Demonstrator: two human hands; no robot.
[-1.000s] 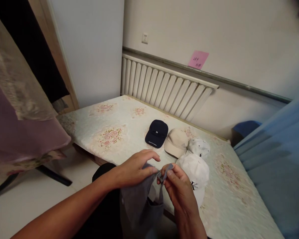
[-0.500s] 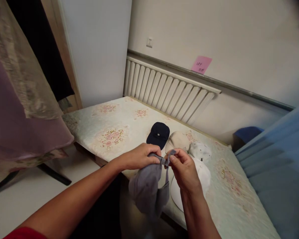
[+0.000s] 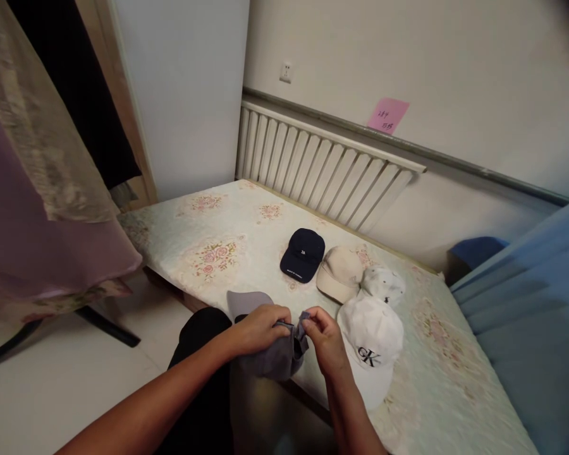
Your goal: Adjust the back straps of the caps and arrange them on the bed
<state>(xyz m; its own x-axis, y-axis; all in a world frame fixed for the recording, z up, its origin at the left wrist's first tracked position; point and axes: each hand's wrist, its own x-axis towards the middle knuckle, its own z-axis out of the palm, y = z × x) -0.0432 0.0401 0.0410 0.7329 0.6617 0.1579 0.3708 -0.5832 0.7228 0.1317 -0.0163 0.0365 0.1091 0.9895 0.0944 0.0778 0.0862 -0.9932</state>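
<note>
A grey baseball cap (image 3: 277,361) is held between my hands over the near edge of the bed, its brim pointing left and away. My left hand (image 3: 263,328) grips the cap's back rim. Pinched in the fingers of my right hand (image 3: 323,335) is the cap's grey back strap. Beyond them on the bed lie a navy cap (image 3: 303,254), a beige cap (image 3: 340,273), a white cap with small marks (image 3: 384,285) and a larger white cap (image 3: 374,328) with black CK letters. My right wrist passes in front of the larger cap's brim.
The caps lie on a flower-patterned mattress (image 3: 213,218). Behind it a white radiator (image 3: 308,158) runs along the wall, with a pink note (image 3: 389,115) above. Hanging clothes (image 3: 52,208) are at left, a blue curtain (image 3: 540,297) at right.
Both hands have lowered with the grey cap. The cap has turned so its brim now shows at left. More of the larger white cap is uncovered.
</note>
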